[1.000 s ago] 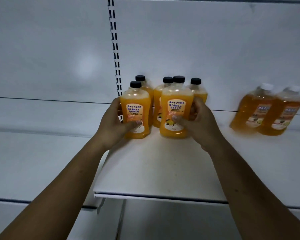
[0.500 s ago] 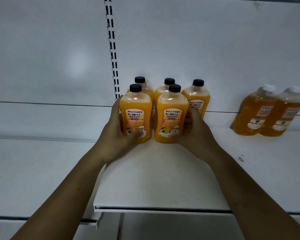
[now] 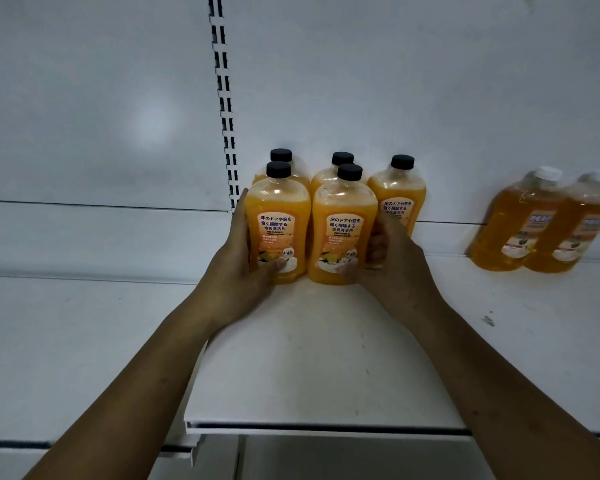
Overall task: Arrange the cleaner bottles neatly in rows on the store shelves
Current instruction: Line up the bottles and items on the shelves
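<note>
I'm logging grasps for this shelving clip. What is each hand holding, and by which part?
The left hand grips the front left bottle around its lower body, thumb on the label. The right hand grips the front right bottle likewise.

A single head-worn view is provided. The shelf (image 3: 326, 368) is faced at close range and looked down upon slightly; the bottles (image 3: 343, 237) are centred in frame.

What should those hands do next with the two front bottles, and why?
Probably release them and fetch another: left hand grips the left front bottle, right hand the right front bottle, both upright, and no bottle fronts the right rear bottle.
</note>
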